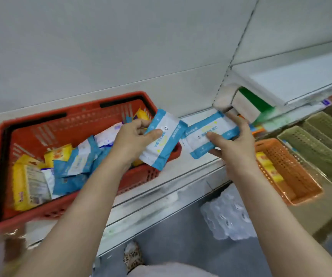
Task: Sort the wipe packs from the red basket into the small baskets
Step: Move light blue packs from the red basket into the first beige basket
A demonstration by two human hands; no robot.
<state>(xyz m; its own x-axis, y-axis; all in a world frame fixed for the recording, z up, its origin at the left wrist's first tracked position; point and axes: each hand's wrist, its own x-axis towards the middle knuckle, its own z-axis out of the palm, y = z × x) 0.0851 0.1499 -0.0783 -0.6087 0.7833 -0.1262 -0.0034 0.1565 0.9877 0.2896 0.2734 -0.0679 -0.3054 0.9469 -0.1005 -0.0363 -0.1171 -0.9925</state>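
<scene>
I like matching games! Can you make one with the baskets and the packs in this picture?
Things:
1. red basket
2. orange basket
3. left hand
4. right hand

Places or states:
A. holds yellow packs, on the right
B. grips the blue and white pack over the shelf
C. full of mixed packs, on the left
D. grips the blue and white pack over the red basket's rim

Pairs: 1-C, 2-A, 3-D, 4-B

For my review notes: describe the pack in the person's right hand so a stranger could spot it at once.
Start at the big red basket on the white shelf; just right of its rim, the right hand holds a blue-and-white wipe pack above the shelf. The left hand holds a similar pack, but over the red basket's corner.
</scene>
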